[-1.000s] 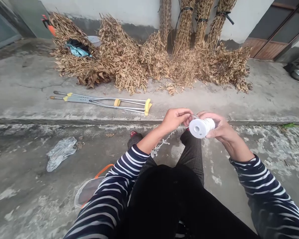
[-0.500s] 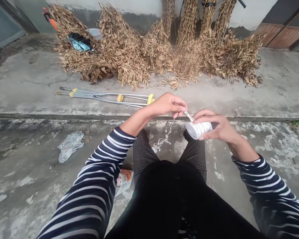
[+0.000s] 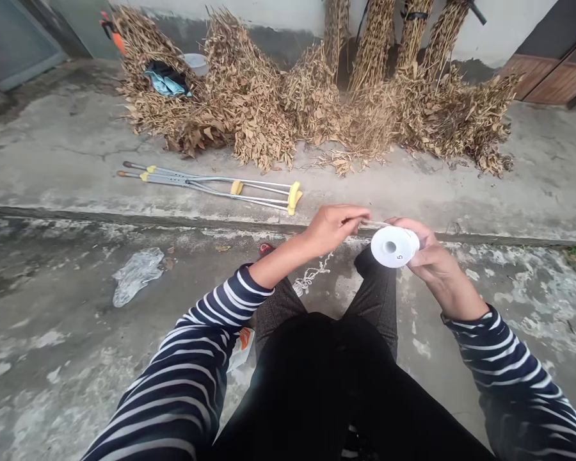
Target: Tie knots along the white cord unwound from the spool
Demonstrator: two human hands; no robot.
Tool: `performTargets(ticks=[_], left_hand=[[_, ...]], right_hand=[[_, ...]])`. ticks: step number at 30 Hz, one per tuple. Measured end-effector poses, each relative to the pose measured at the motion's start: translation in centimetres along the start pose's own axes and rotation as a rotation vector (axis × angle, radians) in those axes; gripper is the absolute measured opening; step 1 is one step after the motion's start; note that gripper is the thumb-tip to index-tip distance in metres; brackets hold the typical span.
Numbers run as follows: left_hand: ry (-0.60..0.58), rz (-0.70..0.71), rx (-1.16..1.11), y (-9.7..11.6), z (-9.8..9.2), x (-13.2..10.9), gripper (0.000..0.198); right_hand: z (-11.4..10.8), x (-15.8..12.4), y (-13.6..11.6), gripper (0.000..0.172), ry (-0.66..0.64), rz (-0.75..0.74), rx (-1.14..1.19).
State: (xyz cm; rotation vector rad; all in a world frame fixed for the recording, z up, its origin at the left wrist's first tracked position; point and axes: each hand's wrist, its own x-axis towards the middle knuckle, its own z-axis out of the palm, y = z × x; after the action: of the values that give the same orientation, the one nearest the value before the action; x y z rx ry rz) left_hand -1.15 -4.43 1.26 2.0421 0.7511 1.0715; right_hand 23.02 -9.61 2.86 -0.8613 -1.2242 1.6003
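Observation:
My right hand [image 3: 429, 250] is closed around a white spool [image 3: 385, 251], whose round end with a centre hole and a printed "5" faces me. A thin pale strand [image 3: 375, 224] stretches from the top of the spool to my left hand [image 3: 338, 224]. The fingers of that hand pinch the strand, both hands being raised in front of my knees. Below them, on the ground between my feet, lies a loose tangle of white cord [image 3: 312, 275]. My fingertips partly hide where the strand is gripped.
Two crutches [image 3: 211, 186] with yellow pads lie on the raised concrete step [image 3: 77, 173]. Behind them, dried plant bundles [image 3: 264, 115] lean against the wall. A crumpled clear plastic bag [image 3: 138, 275] rests at left, and a white-and-orange packet [image 3: 241, 351] lies beside my left leg.
The spool has turned in my right hand, so its flat end now faces me. My left hand has shifted slightly down and right, still pinching the strand, which now runs nearly level.

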Motion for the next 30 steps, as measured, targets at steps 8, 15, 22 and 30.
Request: performTargets(ticks=[8, 15, 22, 30], left_hand=[[0.119, 0.234, 0.126, -0.5, 1.1, -1.0, 0.026], [0.132, 0.290, 0.222, -0.5, 1.3, -1.6, 0.034], [0.097, 0.308, 0.416, -1.1, 1.4, -1.6, 0.035], [0.006, 0.024, -0.186, -0.5, 1.6, -1.3, 0.036]], right_hand=[[0.0, 0.0, 0.0, 0.060, 0.010, 0.031, 0.036], [-0.1, -0.1, 0.3, 0.062, 0.042, 0.034, 0.030], [-0.7, -0.2, 0.9, 0.061, -0.042, 0.053, -0.015], [0.1, -0.1, 0.6, 0.061, -0.028, 0.078, -0.023]])
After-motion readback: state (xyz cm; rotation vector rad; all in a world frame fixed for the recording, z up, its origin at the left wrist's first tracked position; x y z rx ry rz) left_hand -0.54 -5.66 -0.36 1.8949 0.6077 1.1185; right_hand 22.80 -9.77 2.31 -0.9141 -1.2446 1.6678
